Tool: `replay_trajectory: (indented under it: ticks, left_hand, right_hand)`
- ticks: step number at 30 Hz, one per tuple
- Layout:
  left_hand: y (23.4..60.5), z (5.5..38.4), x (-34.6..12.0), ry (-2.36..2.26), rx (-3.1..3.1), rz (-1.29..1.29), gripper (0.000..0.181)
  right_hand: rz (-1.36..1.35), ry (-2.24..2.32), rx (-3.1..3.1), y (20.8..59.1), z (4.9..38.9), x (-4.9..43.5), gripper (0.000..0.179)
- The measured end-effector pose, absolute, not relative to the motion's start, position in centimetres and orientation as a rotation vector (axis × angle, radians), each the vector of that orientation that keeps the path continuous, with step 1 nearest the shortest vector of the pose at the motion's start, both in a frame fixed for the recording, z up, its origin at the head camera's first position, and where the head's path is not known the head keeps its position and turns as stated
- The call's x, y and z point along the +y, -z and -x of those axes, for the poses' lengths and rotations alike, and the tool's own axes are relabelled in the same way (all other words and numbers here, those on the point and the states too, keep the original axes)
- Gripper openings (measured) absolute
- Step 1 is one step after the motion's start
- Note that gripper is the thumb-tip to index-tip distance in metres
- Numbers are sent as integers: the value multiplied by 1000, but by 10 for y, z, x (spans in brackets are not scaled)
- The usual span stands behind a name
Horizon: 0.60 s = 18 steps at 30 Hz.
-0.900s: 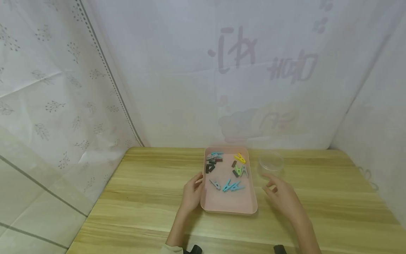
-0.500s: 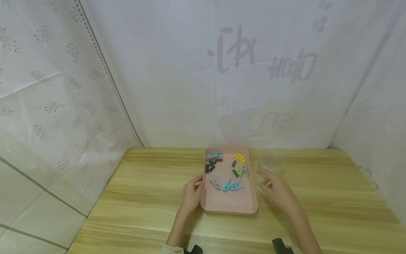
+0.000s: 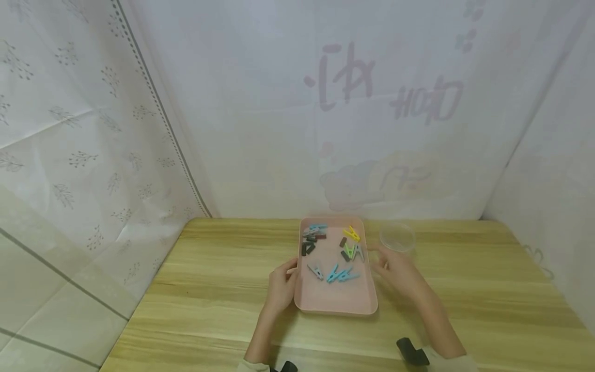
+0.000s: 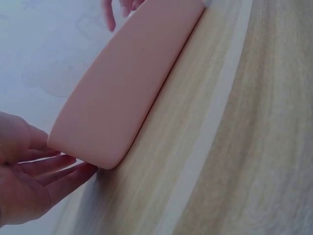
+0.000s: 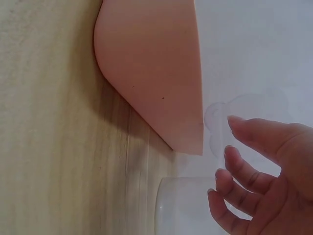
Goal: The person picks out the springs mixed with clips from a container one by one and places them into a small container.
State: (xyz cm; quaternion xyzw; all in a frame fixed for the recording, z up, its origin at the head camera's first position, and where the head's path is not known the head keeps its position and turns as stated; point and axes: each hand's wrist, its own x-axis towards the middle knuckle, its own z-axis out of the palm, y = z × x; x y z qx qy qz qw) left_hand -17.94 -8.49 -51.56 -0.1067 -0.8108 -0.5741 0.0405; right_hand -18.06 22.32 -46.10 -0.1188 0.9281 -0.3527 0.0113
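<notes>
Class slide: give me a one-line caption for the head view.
Left hand touching a pink tray of clothespins, right hand near its opposite side, clear container beyond.

The right hand (image 3: 395,268) has moved leftward to the pink tray (image 3: 334,304): its fingertips, at first just in front of the clear round container (image 3: 403,237), now lie left of it, right at the tray's right rim, though whether they touch cannot be told. Its forearm has come with it, so a pale cuff (image 3: 450,360) and more of the black wrist piece (image 3: 412,352) now show at the lower edge.
</notes>
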Motion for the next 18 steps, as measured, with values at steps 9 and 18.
replay_trajectory:
  ticks: [9,18]
  left_hand:
    - [515,179,-85,1771,-2484,328,33]
    - [514,178,-86,1778,-2491,317,33]
  right_hand:
    - [338,1097,2828,461,190,215,46]
    - [385,1045,2841,464,202,210,44]
